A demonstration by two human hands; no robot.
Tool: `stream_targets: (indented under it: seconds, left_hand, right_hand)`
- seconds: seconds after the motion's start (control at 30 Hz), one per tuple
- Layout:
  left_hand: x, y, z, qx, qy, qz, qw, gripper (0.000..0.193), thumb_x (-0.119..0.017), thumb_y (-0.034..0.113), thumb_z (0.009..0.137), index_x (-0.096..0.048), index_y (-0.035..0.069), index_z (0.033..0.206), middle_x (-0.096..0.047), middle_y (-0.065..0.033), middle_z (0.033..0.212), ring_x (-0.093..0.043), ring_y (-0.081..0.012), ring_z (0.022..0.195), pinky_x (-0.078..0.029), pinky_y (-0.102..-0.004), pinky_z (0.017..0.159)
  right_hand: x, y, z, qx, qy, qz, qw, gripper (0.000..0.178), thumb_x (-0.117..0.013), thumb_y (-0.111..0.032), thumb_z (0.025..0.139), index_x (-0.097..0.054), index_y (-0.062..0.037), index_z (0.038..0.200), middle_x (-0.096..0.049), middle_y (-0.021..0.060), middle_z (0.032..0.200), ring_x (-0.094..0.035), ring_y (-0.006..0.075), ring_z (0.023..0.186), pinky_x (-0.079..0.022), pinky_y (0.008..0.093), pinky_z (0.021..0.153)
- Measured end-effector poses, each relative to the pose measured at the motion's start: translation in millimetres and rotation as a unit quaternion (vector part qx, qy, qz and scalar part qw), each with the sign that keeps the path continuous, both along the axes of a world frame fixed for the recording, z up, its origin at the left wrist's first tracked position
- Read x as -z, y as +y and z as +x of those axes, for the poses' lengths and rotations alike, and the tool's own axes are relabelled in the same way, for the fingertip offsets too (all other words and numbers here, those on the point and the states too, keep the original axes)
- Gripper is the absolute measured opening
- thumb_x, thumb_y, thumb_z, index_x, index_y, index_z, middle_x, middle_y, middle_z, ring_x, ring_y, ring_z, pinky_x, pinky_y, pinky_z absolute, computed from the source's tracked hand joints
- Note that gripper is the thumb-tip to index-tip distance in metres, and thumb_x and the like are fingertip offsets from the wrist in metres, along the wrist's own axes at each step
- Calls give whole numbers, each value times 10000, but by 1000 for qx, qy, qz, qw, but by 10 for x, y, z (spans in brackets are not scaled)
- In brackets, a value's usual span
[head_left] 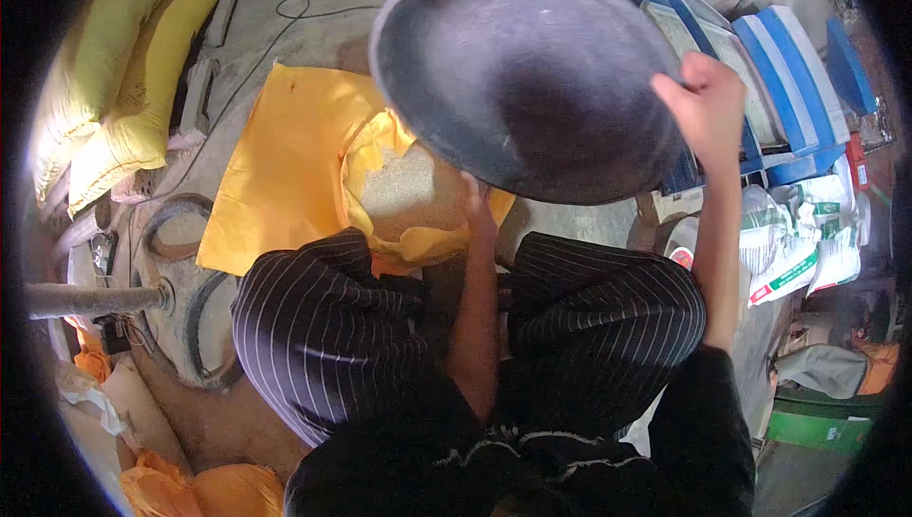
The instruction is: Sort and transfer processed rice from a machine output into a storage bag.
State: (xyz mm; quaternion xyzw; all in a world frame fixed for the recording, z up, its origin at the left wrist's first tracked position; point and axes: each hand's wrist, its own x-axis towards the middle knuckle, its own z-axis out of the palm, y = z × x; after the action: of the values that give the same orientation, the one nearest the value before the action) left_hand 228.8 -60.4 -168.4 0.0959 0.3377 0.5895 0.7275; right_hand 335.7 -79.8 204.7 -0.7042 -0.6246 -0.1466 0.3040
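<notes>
A large round dark-grey basin [446, 99] is held up and tilted, its bare inside facing me. My right hand [708, 104] is closed round its right rim. Lower down, at the near rim, is my left hand [478, 206]; its thumb side meets the edge and its other fingers are partly hidden by the basin. Below and left of the basin stands an open yellow sack [356, 170] with its mouth rolled down. Pale tan grain [404, 196] fills the sack close to its top, between my knees and right beside my left hand.
Full yellow sacks [119, 71] lie at the far left, with a thin black cable [237, 75] on the floor beside them. A metal pole [95, 300] and black curved base [195, 327] stand at left. Blue-framed equipment [774, 71] and white printed bags [788, 242] are at right.
</notes>
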Motion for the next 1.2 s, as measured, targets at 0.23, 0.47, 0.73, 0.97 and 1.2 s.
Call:
stream_targets:
  seconds: [0.23, 0.47, 0.73, 0.97, 1.2]
  left_hand:
    - [-63, -66, -136, 160, 343, 97, 920, 514, -566, 427, 848, -585, -59, 1013, -621, -142, 884, -586, -240, 856, -442, -350, 780]
    - [69, -240, -83, 203, 476, 174, 838, 450, -632, 373, 773, -610, -55, 911, -626, -235, 826, -610, -338, 771, -453, -396, 683]
    - [-120, -311, 92, 253, 590, 305, 703, 390, -610, 341, 774, -604, -41, 853, -612, -230, 825, -592, -378, 824, -453, -436, 735]
    - [-865, 165, -450, 361, 598, 198, 688, 418, -544, 378, 821, -593, -23, 927, -602, -236, 874, -587, -370, 884, -447, -451, 793]
    - [-292, 679, -1961, 171, 834, -109, 513, 720, -533, 522, 783, -477, -48, 1219, -487, -212, 1246, -540, -366, 1060, -437, -431, 867]
  right_hand:
    - [673, -1018, 587, 176, 147, 155, 961, 398, -680, -141, 658, -312, -50, 536, -284, -41, 535, -268, 76, 534, -214, 293, 459]
    - [2148, -2424, 1192, 411, 250, 83, 873, 338, -638, -201, 698, -416, 3, 546, -391, 24, 506, -344, 124, 517, -298, 347, 479]
    - [2816, -3100, 864, 441, 189, -99, 872, 358, -620, -346, 774, -629, 6, 834, -633, 169, 721, -581, 263, 641, -427, 407, 621]
    - [2315, -2930, 322, 296, 118, -251, 914, 321, -574, -318, 827, -633, -23, 940, -648, 165, 805, -616, 246, 751, -451, 380, 683]
    - [1205, -543, 832, 5, 125, -281, 952, 313, -546, -309, 856, -600, -2, 885, -619, 207, 796, -605, 366, 791, -462, 418, 672]
